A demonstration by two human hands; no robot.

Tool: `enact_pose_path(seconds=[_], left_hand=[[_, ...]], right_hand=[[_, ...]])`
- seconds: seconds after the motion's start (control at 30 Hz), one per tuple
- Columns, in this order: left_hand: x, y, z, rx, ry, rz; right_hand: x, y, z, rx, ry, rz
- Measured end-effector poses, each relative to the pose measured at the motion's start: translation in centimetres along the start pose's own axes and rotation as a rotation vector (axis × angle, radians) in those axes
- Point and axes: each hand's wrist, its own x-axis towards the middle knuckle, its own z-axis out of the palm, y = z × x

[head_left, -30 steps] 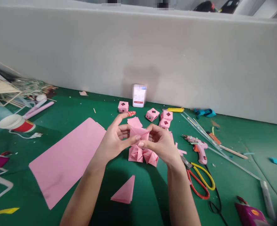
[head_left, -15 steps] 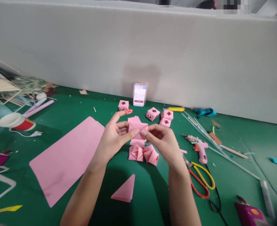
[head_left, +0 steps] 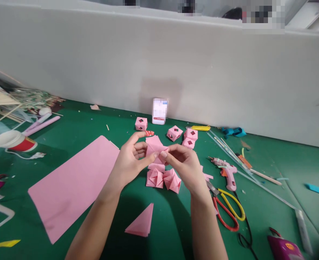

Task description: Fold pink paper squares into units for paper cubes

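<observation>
Between my hands is a folded piece of pink paper (head_left: 156,148), held up over the table. My left hand (head_left: 130,159) pinches its left side with thumb and fingers; a red patterned wrap covers the raised index fingertip. My right hand (head_left: 185,164) pinches the right side, its thumb close to the left thumb. Just below lie two pink folded paper pieces (head_left: 172,180) with pointed creases. Nearer me rests a stack of pink paper triangles (head_left: 141,222). Beyond the hands stand several pink paper boxes with diamond-shaped holes (head_left: 175,133).
Pink paper sheets (head_left: 75,187) lie at the left, near a paper cup (head_left: 15,141). On the right are scissors (head_left: 227,209), a pink glue gun (head_left: 227,171), clear glue sticks and a yellow cutter (head_left: 201,128). A phone (head_left: 160,111) leans on the grey partition (head_left: 94,54).
The paper's upper edge now tilts and folds down toward the thumbs, where it looked flat and square before. Both hands keep their pinch. The whole view has shifted slightly.
</observation>
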Motion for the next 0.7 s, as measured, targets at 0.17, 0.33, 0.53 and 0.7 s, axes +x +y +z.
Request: enact_pose_path(seconds=[0.17,0.33,0.53,0.7], left_hand=[[-0.11,-0.07,0.14,0.039,0.002,0.005],[-0.13,-0.25,0.1,0.044,-0.008,0.013],[-0.1,-0.29,0.15,0.032,-0.016,0.018],[-0.17,-0.1,0.18,0.059,-0.021,0.01]], right_hand=[[0.05,-0.07,0.13,0.045,0.013,-0.04],[0.13,0.01,0.29,0.078,0.01,-0.02],[-0.03,-0.04,0.14,0.064,0.041,-0.058],[-0.05,-0.07,0.06,0.086,0.024,-0.106]])
